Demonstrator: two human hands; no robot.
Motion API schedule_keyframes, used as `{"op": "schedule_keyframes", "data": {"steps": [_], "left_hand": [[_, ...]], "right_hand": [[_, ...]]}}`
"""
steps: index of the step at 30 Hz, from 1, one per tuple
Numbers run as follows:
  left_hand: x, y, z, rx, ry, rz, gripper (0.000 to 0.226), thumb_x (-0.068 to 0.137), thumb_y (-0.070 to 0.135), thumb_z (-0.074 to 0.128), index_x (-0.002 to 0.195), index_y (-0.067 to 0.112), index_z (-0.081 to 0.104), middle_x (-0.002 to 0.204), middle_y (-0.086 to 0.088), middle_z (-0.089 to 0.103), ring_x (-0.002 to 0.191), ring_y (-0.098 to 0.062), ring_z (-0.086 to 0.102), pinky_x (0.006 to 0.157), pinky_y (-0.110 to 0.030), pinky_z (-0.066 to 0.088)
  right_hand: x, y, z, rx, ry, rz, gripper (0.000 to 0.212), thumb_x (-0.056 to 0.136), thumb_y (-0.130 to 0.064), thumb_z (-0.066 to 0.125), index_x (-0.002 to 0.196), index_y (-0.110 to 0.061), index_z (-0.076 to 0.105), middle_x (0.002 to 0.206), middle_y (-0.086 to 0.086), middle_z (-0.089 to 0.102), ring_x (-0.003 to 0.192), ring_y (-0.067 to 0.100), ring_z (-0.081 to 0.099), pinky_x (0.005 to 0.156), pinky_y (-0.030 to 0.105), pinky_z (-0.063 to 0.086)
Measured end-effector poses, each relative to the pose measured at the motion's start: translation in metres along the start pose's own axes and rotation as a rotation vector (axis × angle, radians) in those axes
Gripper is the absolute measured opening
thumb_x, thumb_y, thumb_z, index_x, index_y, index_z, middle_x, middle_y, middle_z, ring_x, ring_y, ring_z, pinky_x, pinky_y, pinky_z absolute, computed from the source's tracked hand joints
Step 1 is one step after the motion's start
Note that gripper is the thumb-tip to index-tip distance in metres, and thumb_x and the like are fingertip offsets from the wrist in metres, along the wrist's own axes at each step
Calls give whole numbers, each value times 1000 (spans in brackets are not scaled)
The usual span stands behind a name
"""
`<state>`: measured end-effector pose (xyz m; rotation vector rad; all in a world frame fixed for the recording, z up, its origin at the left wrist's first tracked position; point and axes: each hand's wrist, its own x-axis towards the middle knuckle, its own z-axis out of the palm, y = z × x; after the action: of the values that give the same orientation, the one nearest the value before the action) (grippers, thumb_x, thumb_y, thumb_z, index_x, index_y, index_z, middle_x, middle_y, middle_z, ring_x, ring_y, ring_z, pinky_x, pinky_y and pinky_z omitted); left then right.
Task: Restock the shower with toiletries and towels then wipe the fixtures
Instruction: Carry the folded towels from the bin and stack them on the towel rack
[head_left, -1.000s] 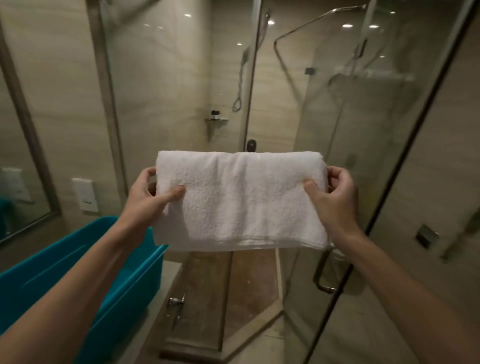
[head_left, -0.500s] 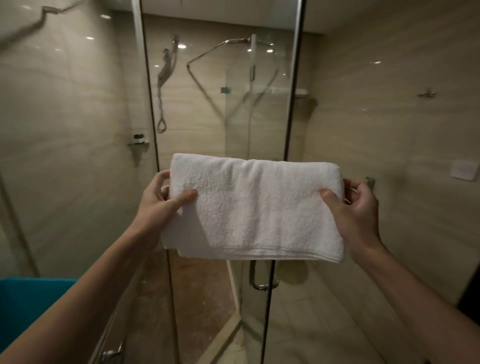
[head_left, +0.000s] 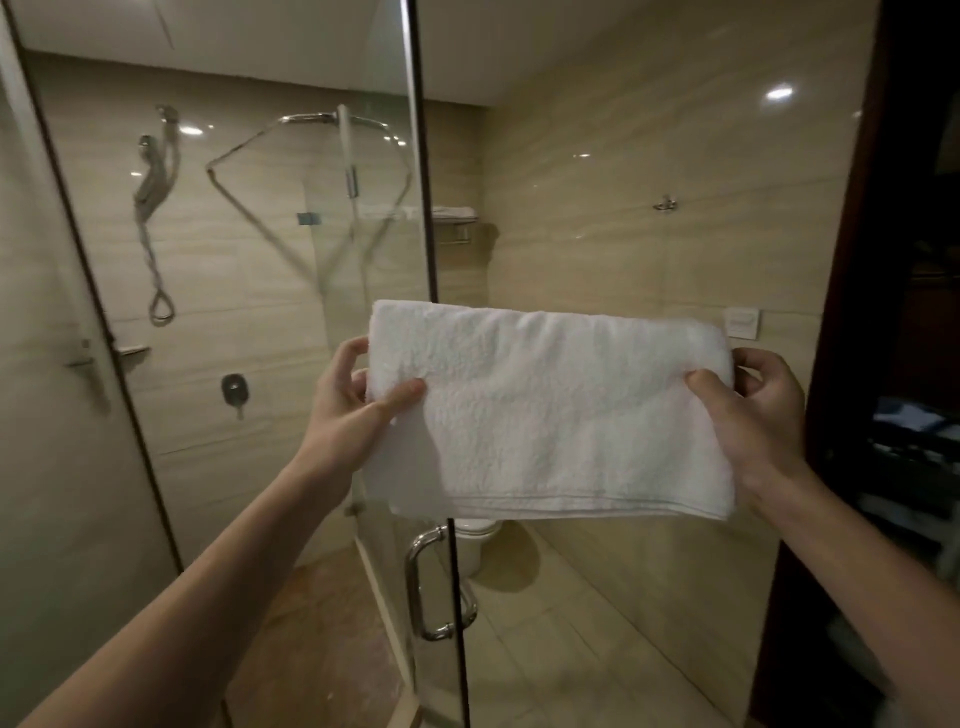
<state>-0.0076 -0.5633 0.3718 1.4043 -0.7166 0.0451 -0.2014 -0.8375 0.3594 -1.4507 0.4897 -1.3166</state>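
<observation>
Towel shifted right across the glass door, left hand and right hand gripping its ends, beige tiled walls

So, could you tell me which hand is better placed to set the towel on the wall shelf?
Probably the right hand: it grips the towel on the open side of the glass door, toward the shelf; the left hand is in front of the glass.

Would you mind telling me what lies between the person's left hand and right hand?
Only the folded white towel, in the head view: the left hand grips one end, the right hand the other.
</observation>
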Motion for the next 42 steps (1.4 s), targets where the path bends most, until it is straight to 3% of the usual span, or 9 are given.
{"op": "schedule_keyframes", "data": {"steps": [3,7,15,21,27,32,42], "left_hand": [[20,-8,41,-1,-52,6,47,84,12,78,124,22,56,101,-6,75,77,-14,75,59,-27,58],[50,-24,102,-36,-78,38,47,83,15,79,123,23,55,104,-6,75,86,-21,75,63,-32,59],[122,-32,215,-28,-72,85,51,84,20,79,129,23,55,110,-3,73,90,-19,75,65,-32,62],[172,-51,266,-5,-65,100,52,83,22,79,129,26,55,114,-3,72,95,-23,74,76,-49,62],[218,-88,286,-6,-27,77,48,82,21,79,125,27,57,113,-4,72,97,-27,72,74,-50,62],[271,-124,298,-20,-5,77,50,81,20,78,126,25,57,115,-5,71,98,-28,71,75,-51,61],[420,-211,322,-66,62,120,54,81,21,78,130,22,55,118,-6,69,99,-27,71,71,-43,63]], "right_hand": [[25,14,-22,-1,52,9,38,85,-17,75,116,-19,53,101,-9,65,83,6,64,65,25,51],[73,32,-52,-19,89,-7,40,86,-20,74,118,-21,51,100,-13,62,83,3,62,64,23,48],[199,54,-94,-40,83,-77,40,85,-20,75,116,-21,49,98,-15,58,82,1,59,60,21,46],[270,83,-99,-40,52,-59,40,84,-20,74,115,-21,49,103,-9,60,85,7,62,61,25,49],[328,115,-83,-105,-14,-30,43,80,-21,75,115,-12,52,112,5,63,92,18,66,73,39,58],[383,146,-52,-122,-57,-36,44,78,-23,77,113,-12,53,112,7,64,94,21,67,82,47,59],[524,213,43,-106,-128,-119,42,80,-22,79,113,-11,54,110,5,64,96,22,67,71,35,56]]}}
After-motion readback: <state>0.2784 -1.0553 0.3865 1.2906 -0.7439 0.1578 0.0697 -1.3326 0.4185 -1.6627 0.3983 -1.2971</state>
